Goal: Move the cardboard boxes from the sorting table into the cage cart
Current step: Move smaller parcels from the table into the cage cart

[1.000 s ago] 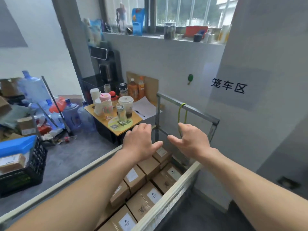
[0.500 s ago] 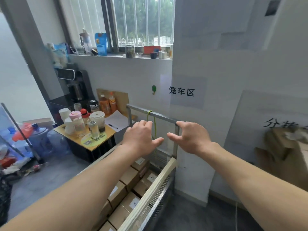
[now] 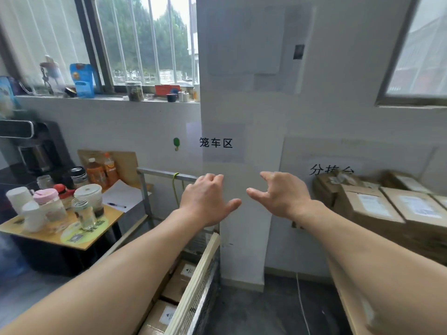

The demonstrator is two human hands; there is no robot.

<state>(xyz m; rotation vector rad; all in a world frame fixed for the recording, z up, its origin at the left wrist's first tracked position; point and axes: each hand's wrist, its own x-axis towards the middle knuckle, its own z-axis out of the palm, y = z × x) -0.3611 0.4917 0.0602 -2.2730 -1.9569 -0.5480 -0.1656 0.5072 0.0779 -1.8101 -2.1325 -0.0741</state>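
Both arms reach forward at chest height, holding nothing. My left hand [image 3: 206, 200] hovers above the far corner of the cage cart [image 3: 193, 284], fingers loosely bent, thumb out. My right hand [image 3: 281, 195] hangs in front of the white pillar, fingers relaxed, a short gap from the left hand. Several labelled cardboard boxes [image 3: 177, 285] lie packed inside the cart, mostly hidden by my left forearm. More brown boxes [image 3: 370, 209] with white labels are stacked on the sorting table at the right, beyond my right wrist.
A low yellow-topped side table [image 3: 60, 235] crowded with cups, jars and bottles stands left of the cart. A white pillar [image 3: 244, 257] rises between cart and sorting table. The windowsill [image 3: 108, 97] holds jars and packets. Dark floor [image 3: 261, 308] lies between cart and table.
The view has swung right: the cart slid to the lower left and the box stack on the sorting table came into sight. Both empty hands kept their pose and moved rightward together.
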